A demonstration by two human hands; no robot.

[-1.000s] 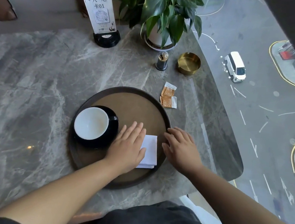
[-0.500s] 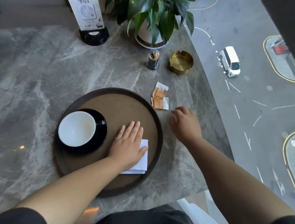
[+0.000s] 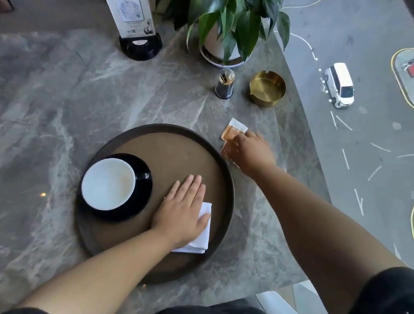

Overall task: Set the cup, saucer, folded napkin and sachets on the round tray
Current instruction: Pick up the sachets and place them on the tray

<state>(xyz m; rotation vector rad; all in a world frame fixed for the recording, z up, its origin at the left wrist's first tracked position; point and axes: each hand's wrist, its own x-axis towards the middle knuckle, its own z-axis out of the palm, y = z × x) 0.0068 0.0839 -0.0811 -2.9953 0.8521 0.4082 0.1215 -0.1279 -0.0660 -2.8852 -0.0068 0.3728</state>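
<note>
A round brown tray (image 3: 175, 150) lies on the marble table. On its left part a white cup (image 3: 108, 183) stands on a black saucer (image 3: 143, 183). A folded white napkin (image 3: 202, 233) lies on the tray's right part, and my left hand (image 3: 181, 213) rests flat on it with the fingers extended. Two orange sachets (image 3: 233, 132) lie on the table just past the tray's right rim. My right hand (image 3: 253, 151) lies over the nearer sachet with its fingertips touching both; the grip is hidden under the hand.
At the back stand a table sign (image 3: 130, 8), a potted plant (image 3: 227, 17), a toothpick holder (image 3: 225, 83) and a brass ashtray (image 3: 267, 87). The table's curved edge (image 3: 305, 121) runs close to the sachets on the right, against a window over a street.
My right hand has moved from the tray's right rim up and away onto the sachets. My left hand has stayed flat on the napkin.
</note>
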